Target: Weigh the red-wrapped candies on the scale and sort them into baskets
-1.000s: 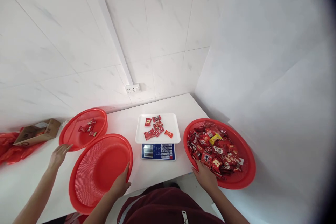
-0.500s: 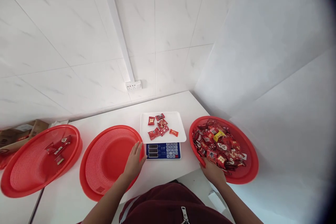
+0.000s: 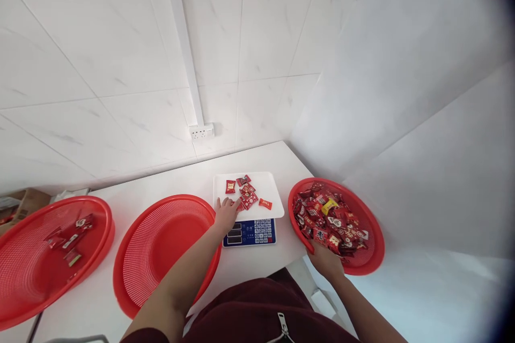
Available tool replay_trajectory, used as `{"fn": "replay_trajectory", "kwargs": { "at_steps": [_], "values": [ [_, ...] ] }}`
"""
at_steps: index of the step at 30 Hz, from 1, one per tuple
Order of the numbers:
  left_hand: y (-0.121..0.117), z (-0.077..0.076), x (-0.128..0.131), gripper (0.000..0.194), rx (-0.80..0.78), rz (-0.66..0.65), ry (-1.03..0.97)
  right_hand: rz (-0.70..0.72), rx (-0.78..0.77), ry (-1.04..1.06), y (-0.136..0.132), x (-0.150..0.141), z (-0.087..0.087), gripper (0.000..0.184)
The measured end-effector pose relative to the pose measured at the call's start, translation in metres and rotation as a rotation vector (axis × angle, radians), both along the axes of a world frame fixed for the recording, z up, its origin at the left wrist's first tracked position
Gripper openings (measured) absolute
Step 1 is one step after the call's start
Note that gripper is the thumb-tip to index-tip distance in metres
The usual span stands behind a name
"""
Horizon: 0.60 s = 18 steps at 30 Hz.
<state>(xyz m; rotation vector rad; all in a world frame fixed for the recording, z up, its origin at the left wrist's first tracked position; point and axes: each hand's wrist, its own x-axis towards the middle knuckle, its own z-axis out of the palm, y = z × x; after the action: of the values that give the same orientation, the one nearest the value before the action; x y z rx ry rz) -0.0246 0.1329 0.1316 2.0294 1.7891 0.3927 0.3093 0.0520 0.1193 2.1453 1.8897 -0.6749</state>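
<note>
My left hand (image 3: 226,214) reaches over the near left corner of the white tray (image 3: 269,186) on a blue digital scale (image 3: 250,232). Its fingers are stretched out and rest on one of several red wrapped candies (image 3: 247,193) lying on the tray. My right hand (image 3: 324,260) is closed on the near rim of a red basket (image 3: 376,257) at the right, which is heaped with wrapped candies (image 3: 330,220), mostly red and one yellow.
An empty red mesh basket (image 3: 161,249) lies left of the scale. Further left, another red basket (image 3: 24,278) holds a few candies (image 3: 68,233). A cardboard box (image 3: 20,203) sits at the far left. The tiled wall carries a socket (image 3: 202,131). The white table ends near my body.
My left hand left the empty basket's rim and moved right and forward onto the scale tray. The far-left basket slid left, and another person's hand there has gone from view. My right hand stayed on the candy basket.
</note>
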Motion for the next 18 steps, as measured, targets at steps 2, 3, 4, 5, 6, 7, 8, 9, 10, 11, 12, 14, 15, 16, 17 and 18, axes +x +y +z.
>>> {"fn": "replay_trajectory", "kwargs": {
  "at_steps": [2, 3, 4, 5, 6, 7, 8, 9, 10, 11, 12, 14, 15, 16, 17, 18],
  "values": [
    [-0.001, 0.003, 0.001, 0.04, 0.008, 0.0, -0.051, -0.007, 0.003, -0.007, 0.0, 0.001, -0.001, 0.04],
    [-0.002, 0.006, 0.0, 0.04, 0.011, 0.007, -0.081, -0.014, 0.002, -0.013, 0.0, 0.001, -0.001, 0.039],
    [-0.004, 0.008, -0.001, 0.039, 0.016, 0.021, -0.113, -0.02, 0.001, -0.018, 0.0, 0.001, -0.001, 0.039],
    [-0.007, 0.011, -0.002, 0.039, 0.024, 0.044, -0.145, -0.023, 0.001, -0.019, 0.0, 0.001, 0.0, 0.039],
    [-0.011, 0.015, -0.005, 0.038, 0.037, 0.076, -0.175, -0.021, 0.001, -0.015, 0.0, 0.0, 0.001, 0.039],
    [-0.015, 0.019, -0.01, 0.037, 0.055, 0.115, -0.204, -0.014, -0.001, -0.005, 0.0, 0.0, 0.003, 0.039],
    [-0.021, 0.023, -0.016, 0.036, 0.075, 0.159, -0.229, -0.007, -0.004, 0.002, 0.0, -0.001, 0.004, 0.039],
    [-0.027, 0.027, -0.023, 0.035, 0.096, 0.204, -0.25, -0.002, -0.009, 0.003, 0.0, -0.002, 0.005, 0.039],
    [-0.035, 0.031, -0.032, 0.034, 0.116, 0.247, -0.265, 0.001, -0.016, -0.002, 0.0, -0.002, 0.006, 0.039],
    [-0.043, 0.034, -0.043, 0.033, 0.134, 0.291, -0.281, 0.005, -0.022, -0.007, 0.001, -0.002, 0.007, 0.039],
    [-0.053, 0.037, -0.054, 0.032, 0.144, 0.338, -0.297, 0.007, -0.028, -0.012, 0.001, -0.002, 0.007, 0.038],
    [-0.072, 0.039, -0.077, 0.032, 0.122, 0.428, -0.329, 0.006, -0.034, -0.012, 0.001, -0.001, 0.006, 0.04],
    [-0.083, 0.037, -0.088, 0.033, 0.083, 0.46, -0.337, 0.007, -0.04, -0.004, 0.001, 0.0, 0.005, 0.042],
    [-0.093, 0.033, -0.098, 0.035, 0.03, 0.478, -0.334, 0.013, -0.051, 0.011, 0.001, 0.001, 0.005, 0.045],
    [-0.102, 0.028, -0.107, 0.036, -0.027, 0.487, -0.316, 0.022, -0.067, 0.027, 0.001, 0.001, 0.006, 0.05],
    [-0.111, 0.022, -0.114, 0.037, -0.077, 0.486, -0.286, 0.034, -0.082, 0.038, 0.003, 0.001, 0.009, 0.057]
  ]
}}
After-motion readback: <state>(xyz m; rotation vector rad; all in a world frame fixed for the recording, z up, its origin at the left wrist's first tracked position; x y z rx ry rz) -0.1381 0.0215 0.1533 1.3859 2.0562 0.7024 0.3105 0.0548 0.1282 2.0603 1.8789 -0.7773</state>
